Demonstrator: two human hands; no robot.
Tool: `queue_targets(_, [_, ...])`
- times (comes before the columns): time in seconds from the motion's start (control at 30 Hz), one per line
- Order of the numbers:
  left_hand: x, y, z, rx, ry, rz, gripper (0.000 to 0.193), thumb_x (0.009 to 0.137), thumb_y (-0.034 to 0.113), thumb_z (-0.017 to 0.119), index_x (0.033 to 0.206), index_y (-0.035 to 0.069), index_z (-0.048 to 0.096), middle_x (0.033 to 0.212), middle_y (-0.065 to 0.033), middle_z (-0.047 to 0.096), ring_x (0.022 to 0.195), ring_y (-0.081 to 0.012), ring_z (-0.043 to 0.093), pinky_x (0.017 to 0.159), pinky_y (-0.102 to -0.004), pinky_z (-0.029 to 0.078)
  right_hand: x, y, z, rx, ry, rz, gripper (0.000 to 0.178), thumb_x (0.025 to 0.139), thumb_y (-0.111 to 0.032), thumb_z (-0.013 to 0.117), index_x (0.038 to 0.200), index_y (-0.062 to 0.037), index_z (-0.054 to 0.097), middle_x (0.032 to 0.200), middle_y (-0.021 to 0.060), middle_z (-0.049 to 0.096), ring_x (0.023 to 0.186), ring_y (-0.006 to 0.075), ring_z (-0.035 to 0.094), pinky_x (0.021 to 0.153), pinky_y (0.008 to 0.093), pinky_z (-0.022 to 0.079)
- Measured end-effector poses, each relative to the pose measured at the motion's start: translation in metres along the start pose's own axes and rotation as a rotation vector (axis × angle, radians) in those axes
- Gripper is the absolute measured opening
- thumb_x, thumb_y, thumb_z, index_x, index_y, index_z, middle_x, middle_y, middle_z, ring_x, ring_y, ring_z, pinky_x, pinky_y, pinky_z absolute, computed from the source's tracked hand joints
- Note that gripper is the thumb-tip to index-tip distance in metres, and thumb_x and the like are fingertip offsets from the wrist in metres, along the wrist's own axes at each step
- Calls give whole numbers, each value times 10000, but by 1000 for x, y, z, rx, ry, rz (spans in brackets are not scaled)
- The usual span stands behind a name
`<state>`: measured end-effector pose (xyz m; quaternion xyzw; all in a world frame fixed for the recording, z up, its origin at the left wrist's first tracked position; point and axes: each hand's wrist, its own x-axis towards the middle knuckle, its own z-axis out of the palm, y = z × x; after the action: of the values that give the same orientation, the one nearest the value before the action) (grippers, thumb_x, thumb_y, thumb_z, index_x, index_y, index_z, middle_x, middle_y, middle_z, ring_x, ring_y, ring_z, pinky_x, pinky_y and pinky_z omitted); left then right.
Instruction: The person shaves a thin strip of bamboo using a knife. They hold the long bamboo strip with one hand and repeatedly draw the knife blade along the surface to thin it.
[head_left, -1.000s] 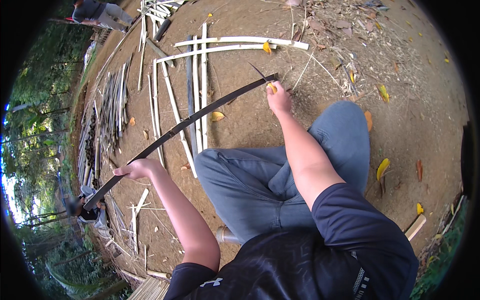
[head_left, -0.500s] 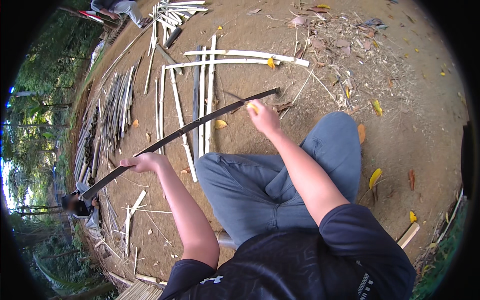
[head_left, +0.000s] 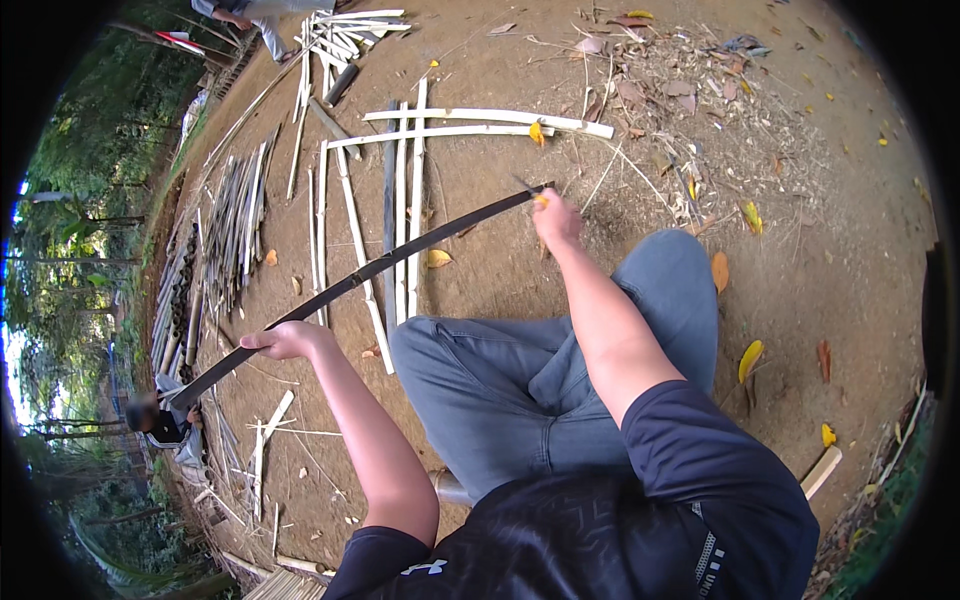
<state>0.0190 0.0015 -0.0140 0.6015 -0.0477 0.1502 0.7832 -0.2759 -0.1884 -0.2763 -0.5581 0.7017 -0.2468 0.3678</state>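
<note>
Left hand (head_left: pixel 290 340) grips the dark bamboo strip (head_left: pixel 440 232) near its lower end, steadying it aslant over bare ground (head_left: pixel 490 285), while the right hand (head_left: pixel 558 218) curls round what's probably a yellow-handled knife (head_left: pixel 541 199) at the far tip.

The dark shirt (head_left: pixel 560 525) bears a white logo (head_left: pixel 424 567) and pale lettering (head_left: pixel 712 574) (cut off below).

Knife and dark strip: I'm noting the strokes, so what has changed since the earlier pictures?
The right hand, with the knife, moved along the dark strip toward the left hand, then back out near its far end. Nothing was taken up or let go; the left hand still holds the strip.
</note>
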Motion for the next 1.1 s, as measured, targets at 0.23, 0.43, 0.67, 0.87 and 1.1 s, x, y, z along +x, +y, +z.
queue_targets(0.23, [0,2,3,17,27,-8,767,1024,593,329,1529,19,277,1538,-257,315,1386,-396,397,1137,-484,388,0,11,9,158,115,130,237,928,-329,607,1098,-164,623,1015,193,702,1003,411,661,833,509,522])
queue_targets(0.43, [-2,3,4,37,63,-71,812,1008,622,331,1521,-5,273,1513,-268,343,1359,-402,432,1106,-498,430,1,15,13,196,223,318,249,935,-353,606,1105,-171,620,1030,176,712,1001,402,670,836,518,523])
queue_targets(0.67, [-3,3,3,65,58,-30,832,999,640,328,1538,13,243,1521,-264,334,1371,-398,420,1113,-494,426,3,6,12,141,149,230,211,937,-316,590,1025,-124,601,946,172,710,936,404,680,797,520,527])
queue_targets(0.87, [-11,15,7,20,36,-93,806,1018,612,298,1533,-4,229,1555,-284,263,1431,-413,318,1181,-482,342,-67,-64,-6,117,-86,-181,211,981,-323,571,1075,-135,573,823,141,700,810,365,699,693,499,532])
queue_targets(1.1, [-9,14,3,17,1,0,779,1031,577,319,1517,-29,254,1547,-285,282,1430,-410,324,1195,-488,316,-113,-65,-16,142,-109,-377,247,999,-357,544,1115,-166,648,859,100,726,752,281,714,657,439,552])
